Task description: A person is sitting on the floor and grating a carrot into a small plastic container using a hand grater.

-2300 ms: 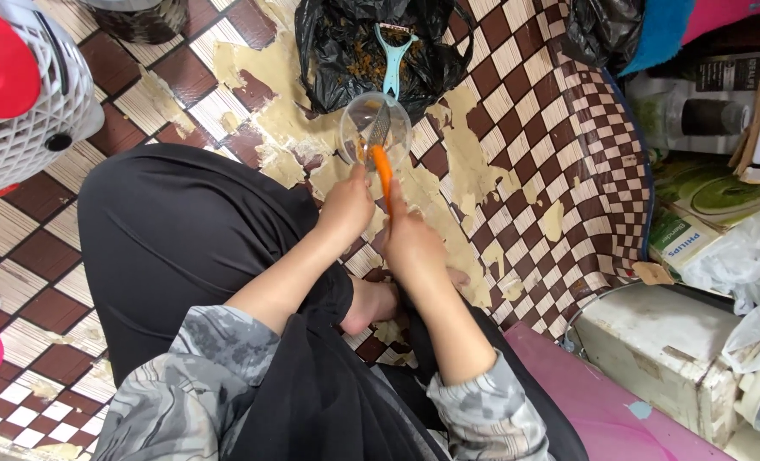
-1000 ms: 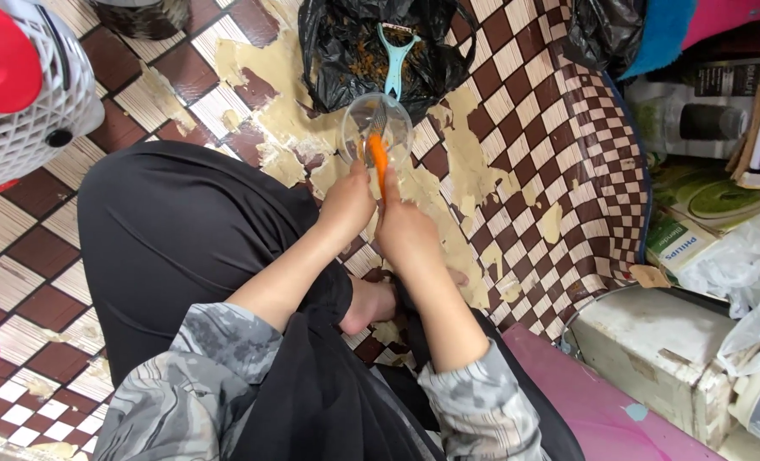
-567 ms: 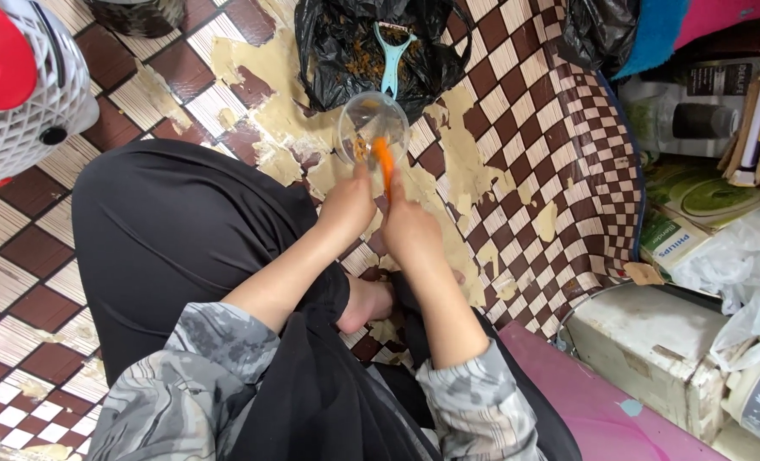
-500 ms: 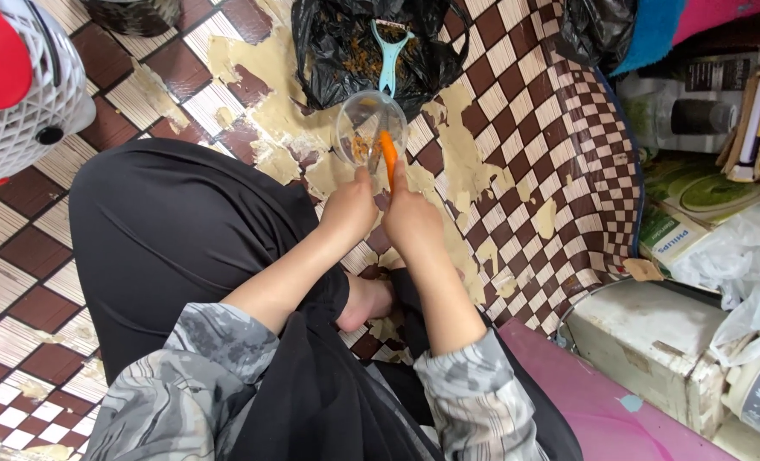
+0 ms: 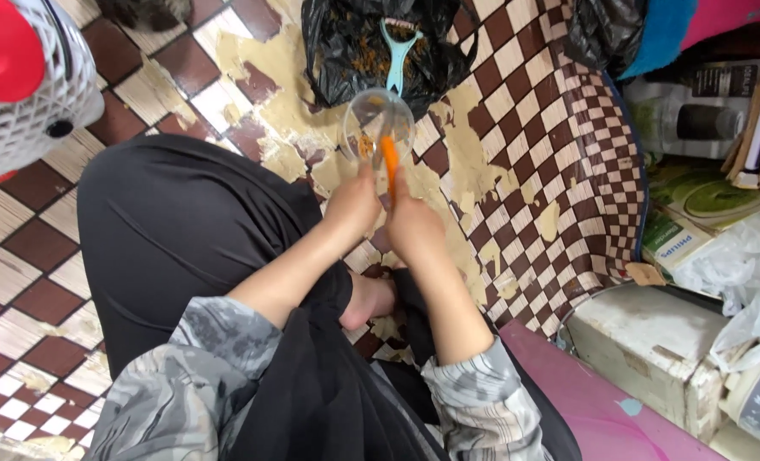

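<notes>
I sit on the floor with both hands in front of my lap, pressed together around an orange carrot [image 5: 389, 165]. My left hand [image 5: 353, 204] and my right hand [image 5: 414, 226] each grip its lower part, and its tip points up over a clear round bowl [image 5: 376, 126] holding small orange pieces. Beyond the bowl lies a black plastic bag [image 5: 346, 43] with peelings, and a light blue peeler [image 5: 397, 51] rests on it. Whether a blade is in either hand is hidden.
The floor is worn brown-and-cream checkered covering [image 5: 516, 154]. A white basket with a red lid [image 5: 21, 77] stands at the left. Boxes, bottles and plastic bags [image 5: 721, 222] crowd the right, with a white crate [image 5: 653, 341] and a pink surface [image 5: 585, 401] nearby.
My hands and the carrot shifted slightly toward the bowl, and the view moved a little. The grip on the carrot stays the same.
</notes>
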